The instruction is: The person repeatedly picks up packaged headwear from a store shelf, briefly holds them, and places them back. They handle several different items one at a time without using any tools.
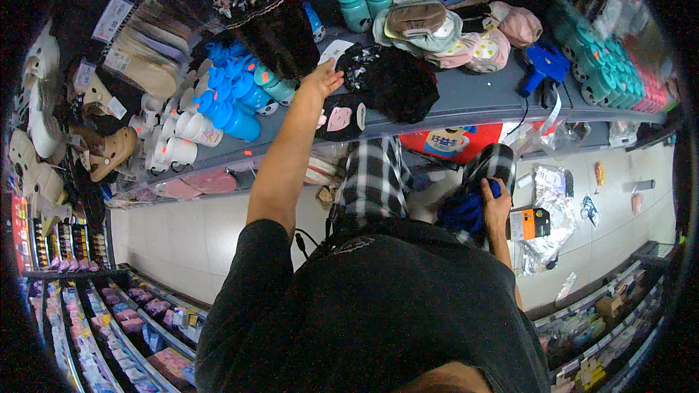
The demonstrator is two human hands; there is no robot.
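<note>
My left hand (326,81) is stretched over the shelf with its fingers apart. Its fingertips are by a white tag card (335,51) and a black fluffy item with silvery flowers (390,79); whether they touch is unclear. Below that hand lies a small black item with a pink patch (341,118). A dark furry piece with similar flowers (273,27) hangs further left. Down by my knee, my right hand (496,202) grips a bundle of dark blue fabric (464,208), whose exact kind I cannot make out.
The grey shelf (464,90) carries blue bottles (229,112), white mugs (180,150), piled caps (420,19), a blue hair-dryer-shaped item (540,65) and teal bottles (609,79). Clogs (41,120) hang at left. Plastic packaging (551,213) lies on the floor at right.
</note>
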